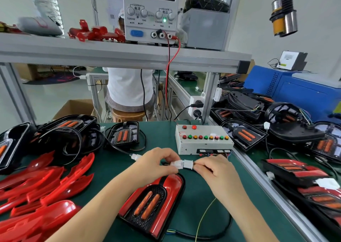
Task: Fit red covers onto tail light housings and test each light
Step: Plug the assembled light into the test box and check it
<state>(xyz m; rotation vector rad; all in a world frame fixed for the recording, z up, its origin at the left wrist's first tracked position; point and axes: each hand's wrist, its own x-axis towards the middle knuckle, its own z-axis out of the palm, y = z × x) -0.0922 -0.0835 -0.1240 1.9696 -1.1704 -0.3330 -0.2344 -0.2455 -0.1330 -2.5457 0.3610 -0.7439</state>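
A tail light [153, 203] with its red cover fitted lies on the green mat in front of me, two orange lenses facing up. Its black cable loops round to the right. My left hand [155, 161] pinches a white plug [176, 164]. My right hand [214, 169] pinches the white mating connector [188, 164]. The two connectors meet between my hands, just below the grey test box [203, 140] with its row of coloured buttons. Loose red covers [46, 190] are heaped at the left. Bare black housings [70, 131] are stacked behind them.
Another housing [125, 133] with its plug [135, 157] lies at mat centre. Finished lights [302, 175] and black housings [287, 123] pile up on the right bench. A power supply [150, 13] reading 12.00 V sits on the shelf. A person sits beyond.
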